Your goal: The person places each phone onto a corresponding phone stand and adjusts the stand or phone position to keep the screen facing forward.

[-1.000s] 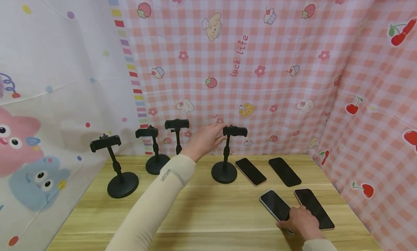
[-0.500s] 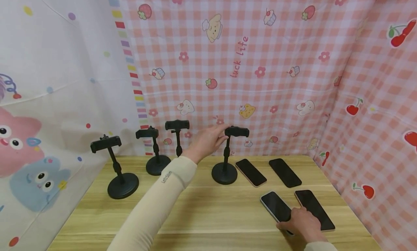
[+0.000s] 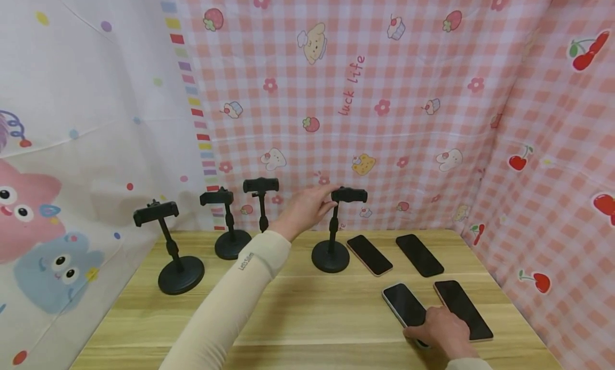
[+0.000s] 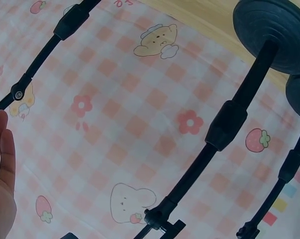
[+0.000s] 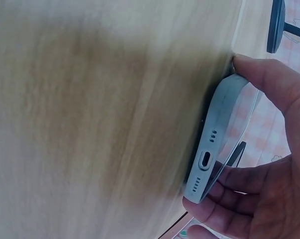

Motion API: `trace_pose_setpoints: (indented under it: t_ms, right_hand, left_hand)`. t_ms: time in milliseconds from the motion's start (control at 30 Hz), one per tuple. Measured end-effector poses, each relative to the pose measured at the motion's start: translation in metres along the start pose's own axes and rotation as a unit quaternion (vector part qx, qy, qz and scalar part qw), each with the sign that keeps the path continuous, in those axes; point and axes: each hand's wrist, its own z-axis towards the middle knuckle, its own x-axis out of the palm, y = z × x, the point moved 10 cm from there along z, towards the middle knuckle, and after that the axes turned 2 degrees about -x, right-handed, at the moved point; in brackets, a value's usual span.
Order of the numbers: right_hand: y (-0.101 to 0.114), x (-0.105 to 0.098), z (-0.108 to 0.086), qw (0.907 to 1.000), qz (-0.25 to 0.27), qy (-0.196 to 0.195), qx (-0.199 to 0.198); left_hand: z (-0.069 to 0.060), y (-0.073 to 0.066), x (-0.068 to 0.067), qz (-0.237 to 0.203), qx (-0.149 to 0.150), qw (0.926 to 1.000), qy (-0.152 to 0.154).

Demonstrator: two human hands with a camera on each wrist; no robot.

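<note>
My left hand [image 3: 307, 209] reaches to the black phone stand [image 3: 333, 234] nearest the phones, its fingers and thumb pinching the left end of the stand's clamp [image 3: 351, 195]. The left wrist view shows some of these fingers [image 4: 5, 159] by the stand's upper joint. At the front right, my right hand [image 3: 444, 330] grips the lower end of a smartphone [image 3: 403, 303] in a pale case. Thumb and fingers hold opposite long edges of that smartphone [image 5: 209, 137] in the right wrist view, where its charging port shows. The phone lies on or very close to the table, screen up.
More black phone stands stand left: one at far left [image 3: 180, 275], one behind it [image 3: 231, 244], one [image 3: 261, 185] partly hidden by my left arm. Other dark-screened phones lie beyond [image 3: 370, 255], at back right [image 3: 419, 255], and beside my right hand [image 3: 463, 308]. Patterned cloth [image 3: 384, 65] borders the table.
The clamp under my left hand shifted slightly to the right between the first frame and the second. The right hand and its smartphone have stayed nearly in place.
</note>
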Motion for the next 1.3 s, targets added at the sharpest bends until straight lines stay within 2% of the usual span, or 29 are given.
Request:
trace_pose_setpoints:
  t_ms: [367,833,933,1100,1300]
  right_hand:
    - [0.005,0.0,-0.001,1.0,0.0,-0.002,0.007]
    - [0.017,-0.002,-0.004,0.9992,0.018,-0.032,-0.013]
    - [0.021,-0.005,-0.006,0.9985,0.023,-0.046,-0.017]
    - [0.032,-0.013,-0.009,0.9949,0.021,-0.095,-0.027]
    - [0.04,-0.019,-0.013,0.9885,0.044,-0.141,-0.03]
  left_hand:
    - [0.001,-0.001,-0.001,-0.016,0.001,0.9999,0.0]
    - [-0.001,0.001,-0.001,-0.009,-0.007,0.9999,0.007]
    - [-0.001,0.0,-0.001,-0.009,-0.006,0.9999,0.007]
    - [-0.001,-0.001,-0.002,-0.007,-0.006,0.9999,0.007]
    - [0.0,-0.001,-0.003,-0.018,-0.004,0.9998,-0.001]
